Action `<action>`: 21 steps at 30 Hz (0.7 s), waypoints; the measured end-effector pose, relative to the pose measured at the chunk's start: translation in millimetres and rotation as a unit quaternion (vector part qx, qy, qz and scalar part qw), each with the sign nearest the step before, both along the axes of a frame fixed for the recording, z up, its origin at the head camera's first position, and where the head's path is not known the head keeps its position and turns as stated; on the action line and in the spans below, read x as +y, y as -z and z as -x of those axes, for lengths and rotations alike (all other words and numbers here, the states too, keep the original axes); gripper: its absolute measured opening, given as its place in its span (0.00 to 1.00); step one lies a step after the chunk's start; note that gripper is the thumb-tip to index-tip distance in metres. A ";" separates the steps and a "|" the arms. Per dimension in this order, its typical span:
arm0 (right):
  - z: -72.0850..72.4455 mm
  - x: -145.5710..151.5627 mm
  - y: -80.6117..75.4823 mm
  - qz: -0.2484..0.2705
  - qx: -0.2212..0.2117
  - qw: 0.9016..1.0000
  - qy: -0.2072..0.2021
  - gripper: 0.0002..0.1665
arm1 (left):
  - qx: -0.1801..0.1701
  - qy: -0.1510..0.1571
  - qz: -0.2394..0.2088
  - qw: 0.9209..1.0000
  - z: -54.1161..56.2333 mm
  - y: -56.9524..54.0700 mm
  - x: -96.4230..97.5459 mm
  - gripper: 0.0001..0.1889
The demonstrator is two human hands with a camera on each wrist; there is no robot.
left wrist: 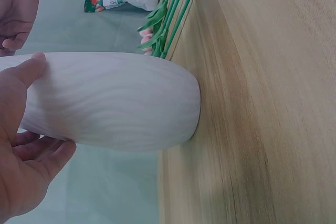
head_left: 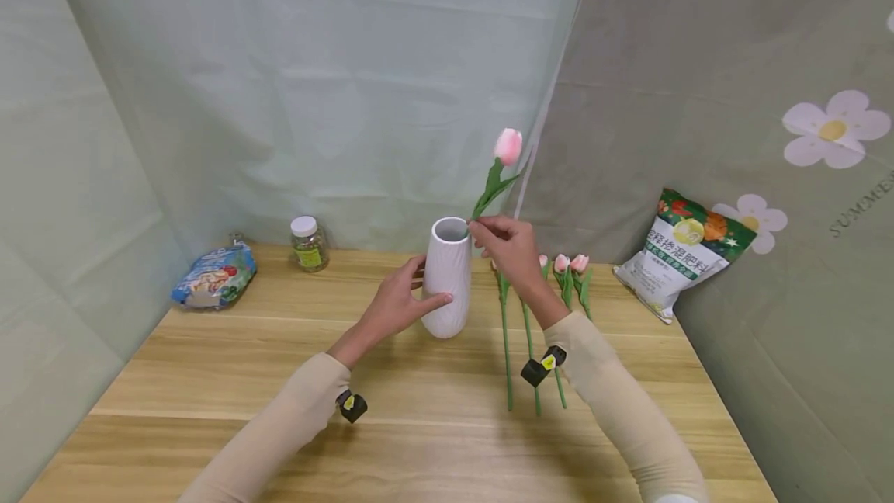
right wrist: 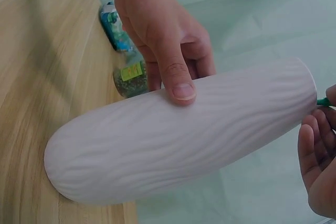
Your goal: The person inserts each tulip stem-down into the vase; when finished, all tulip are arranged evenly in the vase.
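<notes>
A white vase (head_left: 447, 286) with a wavy ribbed surface stands upright on the table. My left hand (head_left: 393, 303) grips its side, thumb on the near face and fingers around the far side. At the vase's mouth, my right hand (head_left: 513, 253) pinches the green stem of a pink tulip (head_left: 508, 147). The bloom rises above the rim and leans right. A short bit of green stem (right wrist: 323, 102) shows between the rim and my right fingertips; its lower end is hidden. Several more pink tulips (head_left: 563, 263) lie on the table beneath my right forearm.
On the wooden table (head_left: 419, 441), a white-capped jar (head_left: 308, 245) and a blue packet (head_left: 216, 276) stand at the back left. A green and white bag (head_left: 680, 254) leans against the cloth wall at the right. Cloth walls border the back and sides.
</notes>
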State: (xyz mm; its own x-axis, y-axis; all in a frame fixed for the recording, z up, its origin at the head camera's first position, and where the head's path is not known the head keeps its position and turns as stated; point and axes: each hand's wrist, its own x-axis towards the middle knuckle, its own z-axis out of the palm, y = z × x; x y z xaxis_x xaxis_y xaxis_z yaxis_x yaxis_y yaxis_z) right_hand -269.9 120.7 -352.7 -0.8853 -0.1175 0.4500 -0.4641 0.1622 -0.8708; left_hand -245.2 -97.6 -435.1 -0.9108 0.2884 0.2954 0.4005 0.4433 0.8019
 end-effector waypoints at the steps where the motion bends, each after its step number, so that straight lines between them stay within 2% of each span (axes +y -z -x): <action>1: -0.4 0.2 -0.5 -0.001 -0.002 1.000 0.000 0.15 | -0.002 -0.001 0.000 1.000 -0.1 -0.1 0.2 0.42; 9: 0.3 0.1 -1.5 -0.015 -0.004 1.000 0.007 0.15 | 0.005 0.000 0.001 1.000 -2.2 -2.0 1.4 0.42; 15: 0.5 0.7 -1.3 -0.027 0.004 1.000 -0.002 0.14 | -0.004 -0.001 0.003 1.000 -2.3 -1.8 1.5 0.43; 21: 0.7 0.9 -2.0 -0.029 -0.011 1.000 0.003 0.16 | -0.007 -0.002 0.008 1.000 -2.3 -2.4 1.4 0.43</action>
State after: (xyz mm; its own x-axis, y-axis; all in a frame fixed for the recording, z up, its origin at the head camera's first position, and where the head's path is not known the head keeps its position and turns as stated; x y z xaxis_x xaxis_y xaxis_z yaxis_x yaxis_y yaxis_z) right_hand -270.7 121.6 -350.7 -0.8957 -0.1383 0.4226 -0.4437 0.2159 -0.8698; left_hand -242.8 -96.2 -432.7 -0.9157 0.2894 0.2786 0.3880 0.4571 0.8003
